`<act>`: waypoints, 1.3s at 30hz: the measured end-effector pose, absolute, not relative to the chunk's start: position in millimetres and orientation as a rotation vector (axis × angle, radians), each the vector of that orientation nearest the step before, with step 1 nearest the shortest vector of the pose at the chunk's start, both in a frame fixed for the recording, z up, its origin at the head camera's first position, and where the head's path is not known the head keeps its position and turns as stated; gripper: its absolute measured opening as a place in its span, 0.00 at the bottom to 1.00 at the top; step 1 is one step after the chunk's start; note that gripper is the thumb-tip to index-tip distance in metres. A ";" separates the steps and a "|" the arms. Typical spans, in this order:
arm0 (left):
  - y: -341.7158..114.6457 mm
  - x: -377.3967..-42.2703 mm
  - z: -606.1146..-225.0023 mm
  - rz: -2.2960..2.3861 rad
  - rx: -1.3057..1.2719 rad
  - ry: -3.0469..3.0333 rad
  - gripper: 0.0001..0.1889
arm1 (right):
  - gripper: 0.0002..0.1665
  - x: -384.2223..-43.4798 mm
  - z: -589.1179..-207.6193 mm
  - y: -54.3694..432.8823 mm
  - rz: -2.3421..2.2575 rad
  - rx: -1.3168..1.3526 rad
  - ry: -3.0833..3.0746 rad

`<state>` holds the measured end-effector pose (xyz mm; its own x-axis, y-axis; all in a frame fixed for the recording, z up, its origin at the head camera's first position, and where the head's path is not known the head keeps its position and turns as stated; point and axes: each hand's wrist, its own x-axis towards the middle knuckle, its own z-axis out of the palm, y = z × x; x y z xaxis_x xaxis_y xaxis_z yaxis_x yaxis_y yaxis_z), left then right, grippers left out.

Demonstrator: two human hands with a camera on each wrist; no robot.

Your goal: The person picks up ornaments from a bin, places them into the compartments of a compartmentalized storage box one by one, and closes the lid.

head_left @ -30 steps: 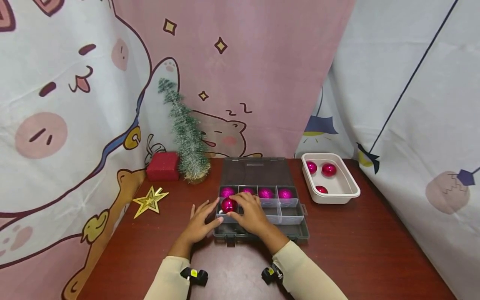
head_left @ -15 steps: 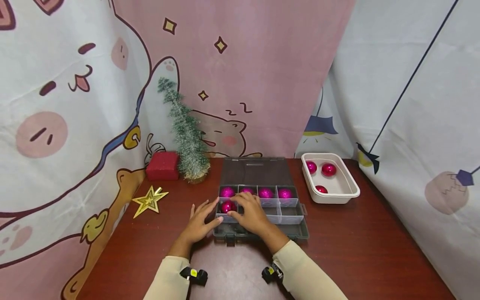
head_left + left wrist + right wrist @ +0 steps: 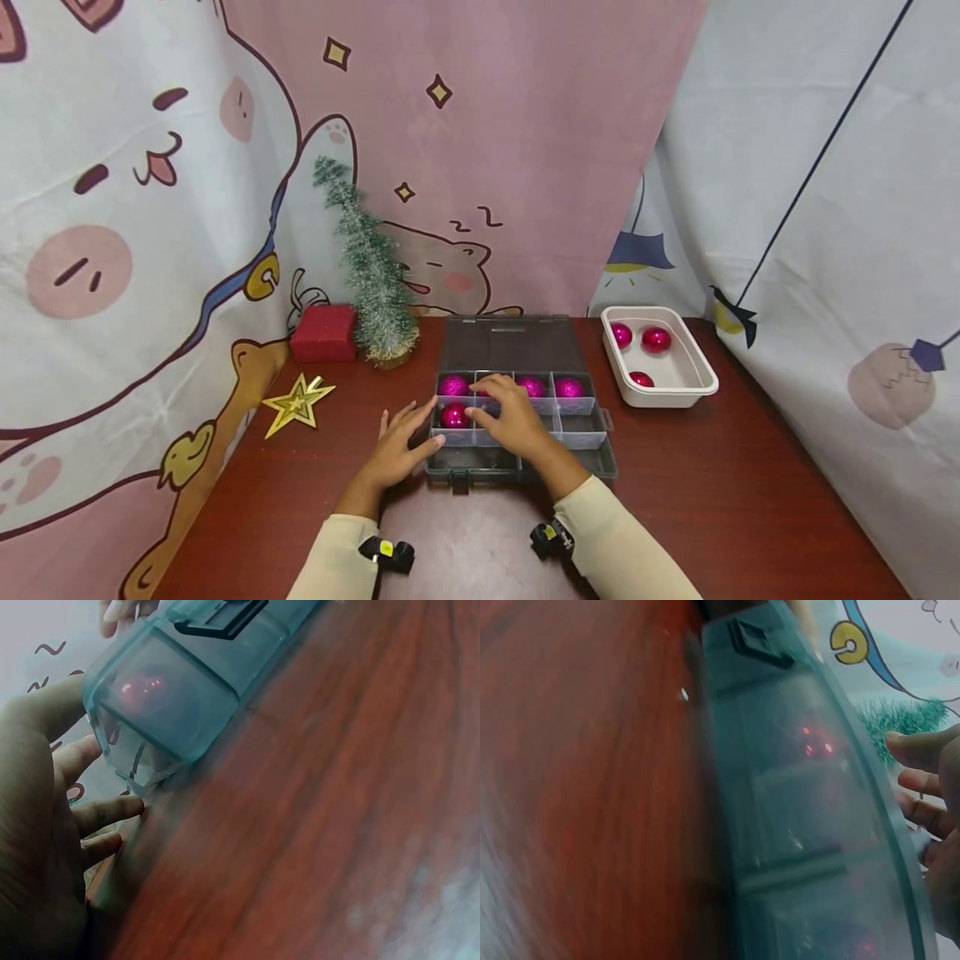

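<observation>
A grey see-through compartment box [image 3: 480,457] lies with its lid folded back. One shiny magenta Christmas ball [image 3: 455,416] sits in the left compartment of its middle row. Glittery magenta balls [image 3: 569,387] fill the back row, one of them partly behind my right hand. My right hand [image 3: 517,417] is over the box, just right of the shiny ball, fingers loosely bent and holding nothing. At the box's left side rests my left hand [image 3: 397,446], fingers extended and fingertips at the wall. In the left wrist view, the thumb [image 3: 45,709] lies against the box corner.
A white tub [image 3: 682,367] with several shiny magenta balls stands at the right. On the left are a gold star [image 3: 298,404], a red box [image 3: 324,335] and a small frosted tree [image 3: 378,292]. Printed curtains [image 3: 510,150] surround the table.
The shiny ball has settled lower into its compartment. My right hand has let it go and shifted slightly right. My left hand has stayed by the box.
</observation>
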<state>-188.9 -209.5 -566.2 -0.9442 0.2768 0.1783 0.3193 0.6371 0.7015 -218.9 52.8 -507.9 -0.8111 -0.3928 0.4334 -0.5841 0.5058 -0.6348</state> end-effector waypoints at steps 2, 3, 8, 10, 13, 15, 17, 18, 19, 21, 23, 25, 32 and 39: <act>-209.9 -188.5 -566.1 -1.210 -0.508 -2.791 0.39 | 0.23 -221.6 -506.1 57.8 1.194 0.817 -2.513; -210.1 -188.2 -566.0 -1.210 -0.506 -2.792 0.40 | 0.23 -222.4 -505.2 60.7 1.192 0.810 -2.511; -210.4 -187.3 -565.6 -1.216 -0.516 -2.778 0.39 | 0.22 -226.2 -497.6 77.0 1.142 0.789 -2.472; -210.3 -187.8 -565.2 -1.219 -0.520 -2.773 0.39 | 0.21 -228.4 -492.3 85.1 1.143 0.783 -2.457; -210.4 -188.8 -565.3 -1.211 -0.520 -2.773 0.39 | 0.22 -231.6 -484.3 99.0 1.158 0.755 -2.459; -210.5 -188.7 -565.4 -1.201 -0.517 -2.770 0.39 | 0.22 -233.3 -480.2 109.5 1.161 0.726 -2.459; -210.8 -188.3 -565.9 -1.193 -0.518 -2.765 0.39 | 0.22 -235.7 -477.6 120.9 1.154 0.699 -2.455; -210.8 -187.9 -566.1 -1.191 -0.520 -2.763 0.39 | 0.22 -237.0 -476.8 127.1 1.148 0.682 -2.455; -210.8 -187.6 -566.2 -1.190 -0.523 -2.760 0.39 | 0.22 -238.5 -476.1 133.4 1.142 0.665 -2.458; -210.5 -187.5 -566.4 -1.191 -0.527 -2.759 0.39 | 0.22 -241.7 -474.4 145.6 1.138 0.636 -2.458; -210.4 -187.5 -566.5 -1.196 -0.529 -2.764 0.39 | 0.22 -245.1 -472.9 157.5 1.122 0.610 -2.457; -210.0 -187.9 -566.1 -1.205 -0.529 -2.770 0.39 | 0.22 -247.8 -471.1 169.1 1.132 0.584 -2.457; -209.9 -188.7 -566.4 -1.226 -0.527 -2.783 0.40 | 0.20 -253.9 -470.2 212.1 1.187 0.472 -2.469; -209.5 -189.0 -565.9 -1.215 -0.528 -2.784 0.40 | 0.19 -264.8 -468.3 253.5 1.124 0.373 -2.441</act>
